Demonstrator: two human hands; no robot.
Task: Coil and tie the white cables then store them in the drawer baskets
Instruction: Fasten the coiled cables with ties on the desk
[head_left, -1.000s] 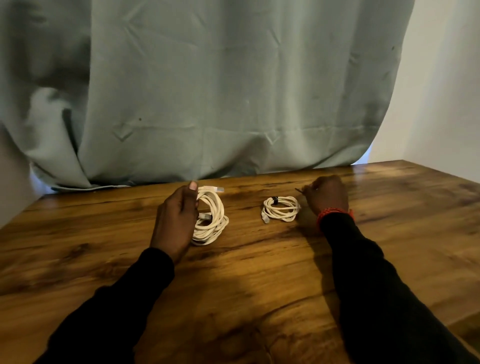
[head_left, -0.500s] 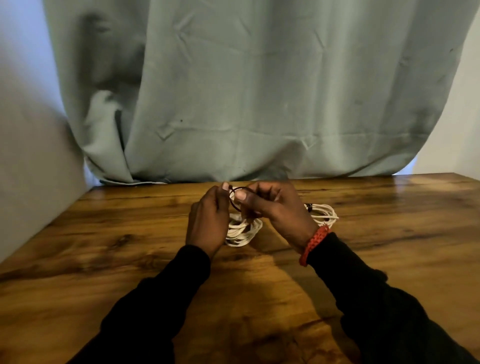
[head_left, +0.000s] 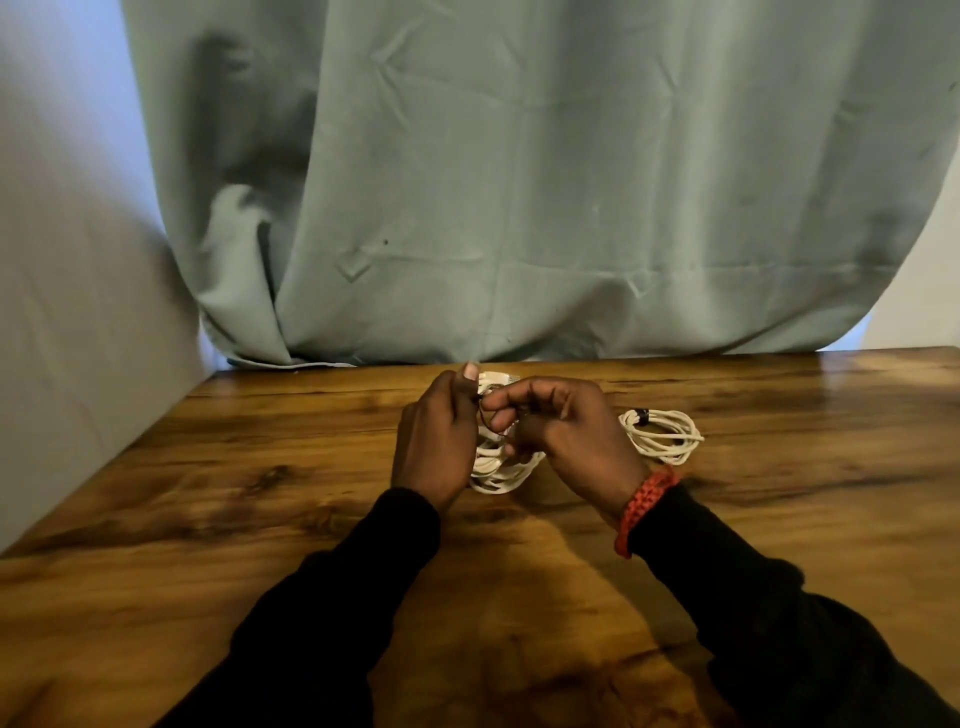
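Both hands meet over centre of wooden table (head_left: 208, 519), near far edge. Left hand (head_left: 434, 441) grips upright white cable coil (head_left: 501, 470) w/ curled fingers, thumb up; coil's lower loops rest on table btwn the hands. Right hand (head_left: 566, 431) pinches thin dark tie (head_left: 488, 415) at top of coil, fingers curled. 2nd coiled cable (head_left: 662, 434), already bound w/ dark tie, lies flat just right of right hand. Red bracelet (head_left: 641, 506) on right wrist. Green curtain (head_left: 519, 182) hangs behind

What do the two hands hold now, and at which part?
The left hand grips the white cable coil near its top; the right hand pinches a thin dark tie beside it.
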